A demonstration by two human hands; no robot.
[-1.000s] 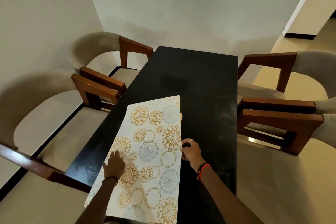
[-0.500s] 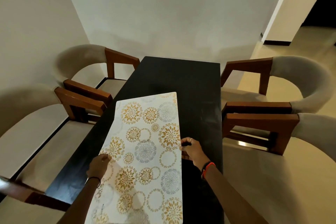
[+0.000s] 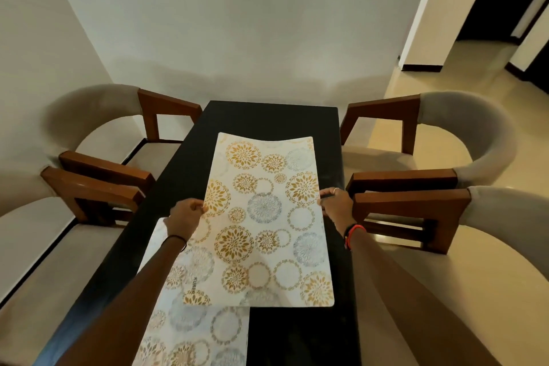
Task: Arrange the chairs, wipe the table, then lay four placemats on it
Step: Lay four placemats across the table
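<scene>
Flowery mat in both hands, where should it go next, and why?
Probably forward and down onto the far end of the black table, where dark top shows. The left hand and right hand pinch the top placemat by its sides, overlapping the lower placemat.

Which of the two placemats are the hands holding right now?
The upper placemat, gripped at its long edges by the left hand and right hand. The lower placemat lies on the table, partly under it.

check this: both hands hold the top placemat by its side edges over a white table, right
No: the table is black, not white. The head view shows the left hand and right hand holding the top placemat by its side edges over it.
</scene>
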